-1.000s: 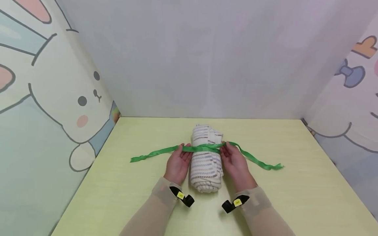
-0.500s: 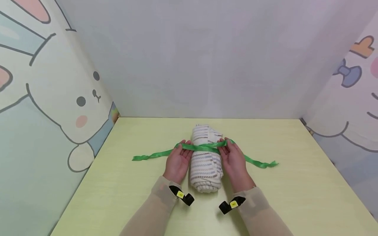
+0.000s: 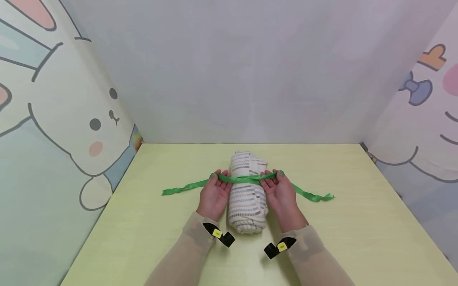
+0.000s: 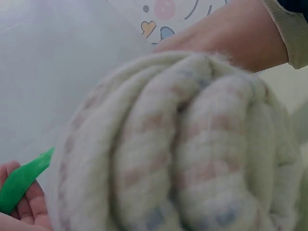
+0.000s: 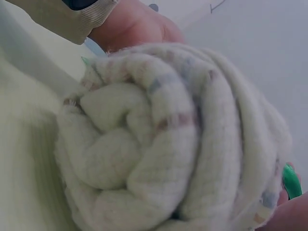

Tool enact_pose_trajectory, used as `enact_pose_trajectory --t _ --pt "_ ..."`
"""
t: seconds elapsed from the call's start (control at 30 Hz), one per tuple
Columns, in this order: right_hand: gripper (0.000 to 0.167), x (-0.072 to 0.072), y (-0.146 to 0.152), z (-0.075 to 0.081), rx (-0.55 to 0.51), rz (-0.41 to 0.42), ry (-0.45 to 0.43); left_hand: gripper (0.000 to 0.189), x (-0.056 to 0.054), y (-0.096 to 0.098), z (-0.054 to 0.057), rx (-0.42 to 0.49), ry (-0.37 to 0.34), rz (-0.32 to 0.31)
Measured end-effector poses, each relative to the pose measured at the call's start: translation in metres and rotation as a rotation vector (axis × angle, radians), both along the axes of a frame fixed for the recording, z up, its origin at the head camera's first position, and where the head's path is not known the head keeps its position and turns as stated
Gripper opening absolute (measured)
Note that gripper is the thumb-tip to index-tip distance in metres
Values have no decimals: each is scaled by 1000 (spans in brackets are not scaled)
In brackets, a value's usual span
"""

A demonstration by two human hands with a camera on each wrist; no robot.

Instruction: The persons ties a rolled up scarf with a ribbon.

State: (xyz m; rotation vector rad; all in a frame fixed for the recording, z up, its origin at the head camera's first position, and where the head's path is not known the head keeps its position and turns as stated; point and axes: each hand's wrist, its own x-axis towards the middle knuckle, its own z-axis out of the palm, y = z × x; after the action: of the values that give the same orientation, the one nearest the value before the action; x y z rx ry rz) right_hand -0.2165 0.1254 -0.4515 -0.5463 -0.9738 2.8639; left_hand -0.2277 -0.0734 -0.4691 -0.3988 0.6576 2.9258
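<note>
A rolled towel (image 3: 247, 206), white with coloured stripes, lies lengthwise on the table. A green ribbon (image 3: 247, 180) runs round its middle, and its two ends cross on top. My left hand (image 3: 214, 196), palm up beside the roll, pinches one end between thumb and fingers. On the other side my right hand (image 3: 284, 196) pinches the opposite end. Both wrist views are mostly filled by the towel's coiled end (image 4: 192, 144). A strip of ribbon (image 4: 24, 180) shows across the left fingers in the left wrist view; only a bit of ribbon (image 5: 291, 180) shows in the right.
The pale yellow table (image 3: 358, 222) extends on both sides of the roll. Loose ribbon tails (image 3: 179, 190) trail outward past each hand. A plain pale wall (image 3: 250, 71) stands behind, and cartoon-printed panels (image 3: 64, 131) flank the table.
The right hand has shifted its hold on the ribbon and moved slightly left. Both ribbon tails have drawn inward a little. The towel stays in place, while the head view shifts slightly.
</note>
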Motion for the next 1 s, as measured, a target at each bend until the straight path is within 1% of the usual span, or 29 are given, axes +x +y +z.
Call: enact_pose_trajectory --t 0.1,0.2,0.3,0.43,0.53,0.7,0.87,1.0 --pt "21 -3 0 1 3 4 9 21 -4 -1 1 -16 7 -31" --pt "21 -6 0 1 27 16 45 22 -9 -2 2 -34 40 -67" --pt "21 -8 0 0 63 23 80 22 -12 -3 3 -73 78 -98" --pt "19 -10 1 0 139 47 105 22 -15 -4 6 -129 113 -130" --pt "20 -10 1 1 248 82 118 22 -16 -3 7 -185 143 -153" --pt "23 -10 1 4 466 149 142 21 -18 -1 9 -332 214 -183" --pt "29 -9 1 4 618 205 198 21 -21 1 12 -521 306 -226" --pt "34 -9 1 5 772 248 254 24 -22 1 17 -691 374 -277"
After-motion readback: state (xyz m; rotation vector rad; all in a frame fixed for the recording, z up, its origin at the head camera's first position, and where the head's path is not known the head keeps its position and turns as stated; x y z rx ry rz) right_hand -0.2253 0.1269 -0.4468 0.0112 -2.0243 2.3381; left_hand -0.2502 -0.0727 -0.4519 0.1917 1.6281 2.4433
